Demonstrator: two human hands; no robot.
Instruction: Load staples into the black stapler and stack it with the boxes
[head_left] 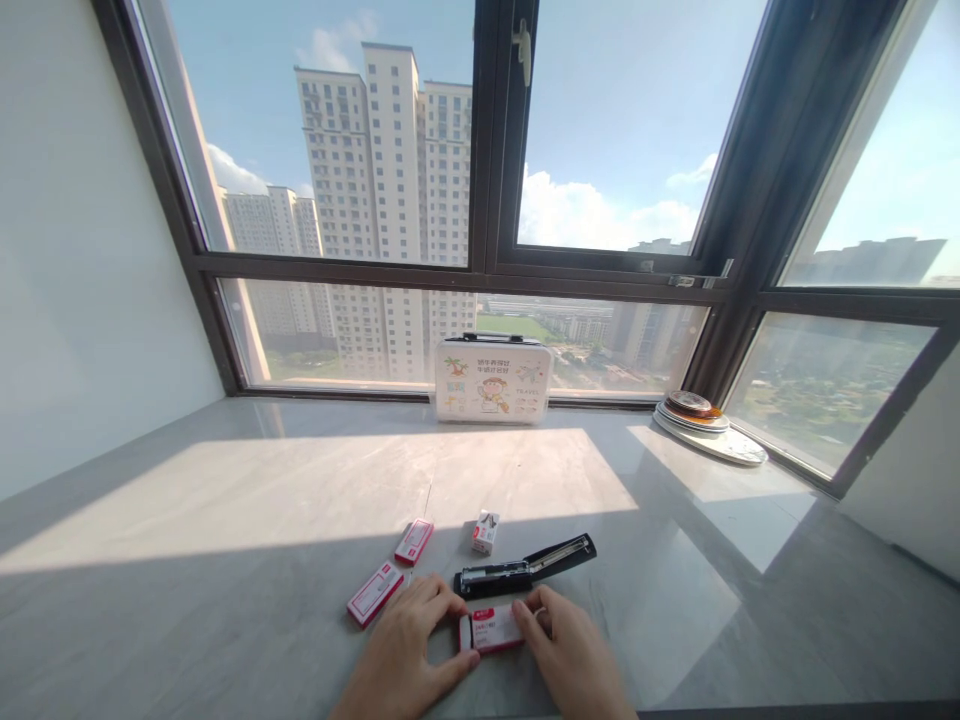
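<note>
Both hands hold the red-and-white box (495, 629), one at each end, above or on the grey ledge (225, 640); whether the box touches the surface cannot be told. Left hand (411, 645): thumb and forefinger slightly parted, pinching the left end, where a dark band crosses the box. Right hand (566, 650): fingers curled, thumb and forefinger gripping the right end. Directly behind the box lies the black stapler (495, 577), unfolded, with one arm angled up to the right. Behind the stapler sits a small white box (485, 532). Two pink-edged boxes, the nearer (374, 594) and the farther (414, 541), lie flat beyond the left hand, to its left and rear respectively
</note>
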